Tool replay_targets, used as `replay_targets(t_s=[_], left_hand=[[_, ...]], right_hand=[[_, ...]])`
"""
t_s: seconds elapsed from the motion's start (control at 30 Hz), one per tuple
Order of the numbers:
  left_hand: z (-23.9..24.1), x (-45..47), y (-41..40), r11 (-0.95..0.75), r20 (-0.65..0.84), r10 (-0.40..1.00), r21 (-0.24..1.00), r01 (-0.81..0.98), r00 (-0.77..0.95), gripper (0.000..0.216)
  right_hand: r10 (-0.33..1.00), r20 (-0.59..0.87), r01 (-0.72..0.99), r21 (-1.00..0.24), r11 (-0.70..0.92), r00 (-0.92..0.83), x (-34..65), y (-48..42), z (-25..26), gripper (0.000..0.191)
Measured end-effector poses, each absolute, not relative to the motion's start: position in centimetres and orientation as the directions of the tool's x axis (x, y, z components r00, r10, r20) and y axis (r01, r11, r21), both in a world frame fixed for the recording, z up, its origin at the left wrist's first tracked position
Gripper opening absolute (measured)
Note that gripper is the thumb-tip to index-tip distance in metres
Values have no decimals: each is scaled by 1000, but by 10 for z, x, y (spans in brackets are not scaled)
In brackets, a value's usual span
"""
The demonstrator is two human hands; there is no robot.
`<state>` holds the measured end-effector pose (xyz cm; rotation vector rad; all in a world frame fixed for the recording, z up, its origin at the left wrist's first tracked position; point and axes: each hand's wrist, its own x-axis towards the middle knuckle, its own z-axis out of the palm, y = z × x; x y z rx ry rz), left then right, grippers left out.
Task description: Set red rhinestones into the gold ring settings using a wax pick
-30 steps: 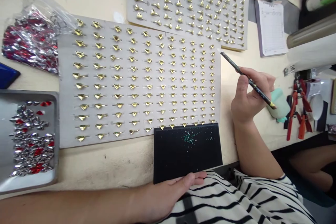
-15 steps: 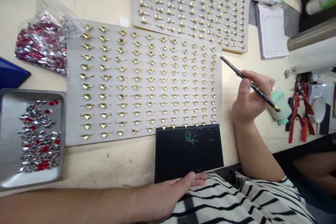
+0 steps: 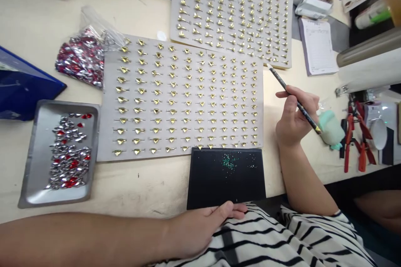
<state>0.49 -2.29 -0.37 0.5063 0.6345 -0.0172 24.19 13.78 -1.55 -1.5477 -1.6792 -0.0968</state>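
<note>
- Two bare hands show in the head view, the clock centred on the picture.
- Three o'clock: the right hand pinches a speckled dark pencil between thumb and fingers, its pale tip near the right edge of the front ring board. Whether the tip carries anything is too small to tell.
- Six o'clock: the left hand rests at the near edge of the black tray, thumb uppermost; I cannot tell whether it grips.
- Between five and six: tiny green stones lie scattered on that tray, whose far edge meets the board.
- Centre to nine: gold-coloured rings stand in rows on the front board; a rear ring board fills twelve to one.
- Between eight and nine: a metal tray holds silver and red stones.
- For good handling, I would judge, keep the pinch light, steer the tip from the fingers, steady the black tray so the loose stones stay put, and keep the shaft clear of the ring heads.
</note>
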Motion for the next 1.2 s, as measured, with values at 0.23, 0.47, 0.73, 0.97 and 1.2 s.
replay_targets(t_s=[0.23,0.47,0.73,0.97,1.2], left_hand=[[-7,0,-28,833,-554,136,512,207,821,53],[-7,1,-30,755,-587,182,597,270,789,54],[-8,-4,-34,748,-587,193,607,269,787,53],[-8,-3,-37,780,-620,173,561,278,765,49],[-7,-2,-33,717,-610,210,628,304,764,55]], right_hand=[[874,484,832,-465,303,-48,237,122,11,32],[912,93,845,-348,405,-399,242,86,58,38],[784,-162,790,-273,548,-599,248,18,52,76],[815,-183,833,-190,519,-550,257,-17,41,85],[859,-241,872,-323,368,-452,251,-24,41,69]])
